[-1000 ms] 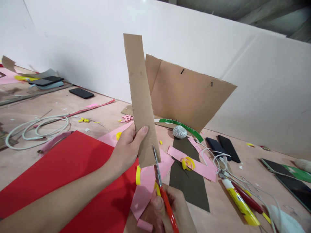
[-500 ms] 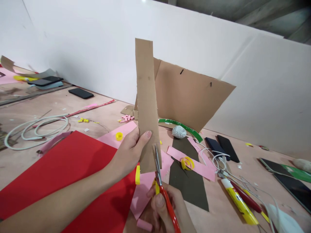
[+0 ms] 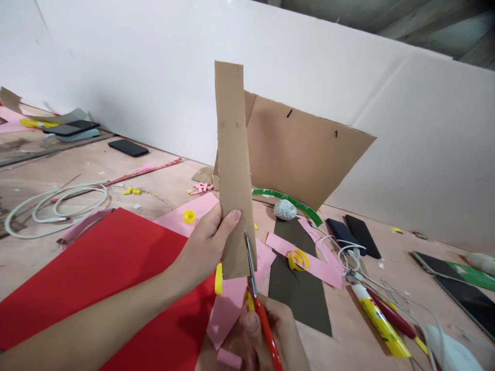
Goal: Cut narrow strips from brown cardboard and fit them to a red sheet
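Observation:
My left hand (image 3: 207, 242) pinches the lower part of a long brown cardboard strip (image 3: 232, 154) and holds it upright above the table. My right hand (image 3: 266, 332), at the bottom edge of the view, grips red-handled scissors (image 3: 258, 304). Their blades point up and cut into the strip's bottom right edge, close to my left thumb. Under both hands lie a big red paper sheet (image 3: 104, 278) and pink paper pieces (image 3: 232, 299).
A large cardboard sheet (image 3: 305, 149) leans against the white wall behind. On the wooden table lie a dark paper sheet (image 3: 301, 293), a yellow glue stick (image 3: 381, 322), a red pen, white cables (image 3: 58, 206), several phones (image 3: 127, 148), a green strip and yellow paper curls.
The cardboard strip has shifted right and stands more upright than a second ago. The scissor blades have stayed at its lower right edge, moving slightly.

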Motion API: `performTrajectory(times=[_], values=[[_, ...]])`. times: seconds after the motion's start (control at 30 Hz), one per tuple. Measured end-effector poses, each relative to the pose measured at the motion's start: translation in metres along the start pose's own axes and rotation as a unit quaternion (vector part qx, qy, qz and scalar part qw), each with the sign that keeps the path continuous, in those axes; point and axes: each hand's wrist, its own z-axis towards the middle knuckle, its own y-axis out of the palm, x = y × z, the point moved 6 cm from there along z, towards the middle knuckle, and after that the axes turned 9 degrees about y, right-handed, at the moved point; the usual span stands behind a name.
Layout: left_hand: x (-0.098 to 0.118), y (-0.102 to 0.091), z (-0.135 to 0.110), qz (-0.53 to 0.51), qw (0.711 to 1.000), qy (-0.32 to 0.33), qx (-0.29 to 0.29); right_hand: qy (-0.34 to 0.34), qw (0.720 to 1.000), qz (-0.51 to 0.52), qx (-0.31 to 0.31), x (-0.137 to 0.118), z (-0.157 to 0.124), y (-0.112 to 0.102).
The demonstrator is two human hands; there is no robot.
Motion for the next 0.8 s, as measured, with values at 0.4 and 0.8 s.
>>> performTrajectory(times=[0.4, 0.8], values=[[-0.0013, 0.0075, -0.0059, 0.007, 0.999, -0.003, -0.033, -0.057, 0.998, -0.010, 0.020, 0.0005, 0.0002, -0.0036], [0.0042, 0.0049, -0.0066, 0.081, 0.996, 0.023, -0.022, -0.069, 0.996, -0.004, 0.055, 0.0039, -0.0003, -0.0036]])
